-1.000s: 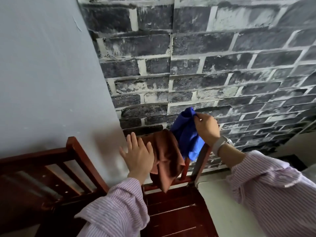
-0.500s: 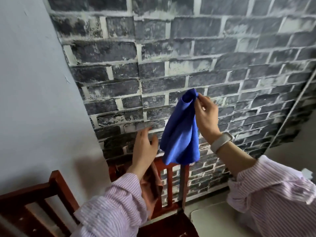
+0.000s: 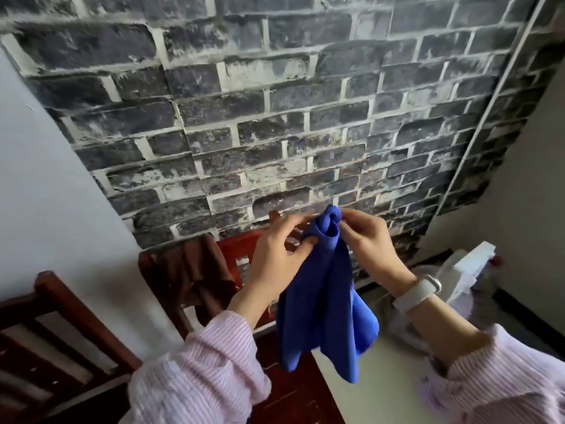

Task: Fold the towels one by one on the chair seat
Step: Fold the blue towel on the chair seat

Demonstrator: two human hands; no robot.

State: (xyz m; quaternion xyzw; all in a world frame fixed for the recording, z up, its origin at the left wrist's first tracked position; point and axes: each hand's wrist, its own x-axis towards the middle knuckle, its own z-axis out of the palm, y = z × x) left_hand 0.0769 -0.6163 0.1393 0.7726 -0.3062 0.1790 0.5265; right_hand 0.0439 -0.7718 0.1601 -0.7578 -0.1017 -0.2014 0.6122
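Head view: folding barely begun.
Blue towel (image 3: 324, 301): bunched, hanging unfolded; right hand (image 3: 367, 240) pinches its top, left hand (image 3: 275, 258) grips alongside.
Brown towel (image 3: 198, 270): unfolded on chair back (image 3: 235, 243), 9 o'clock.

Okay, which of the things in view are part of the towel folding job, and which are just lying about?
Part of the job:
blue towel, gripped by right hand and left hand
brown towel draped on the chair back
chair

Lying about:
second chair
white object by the wall
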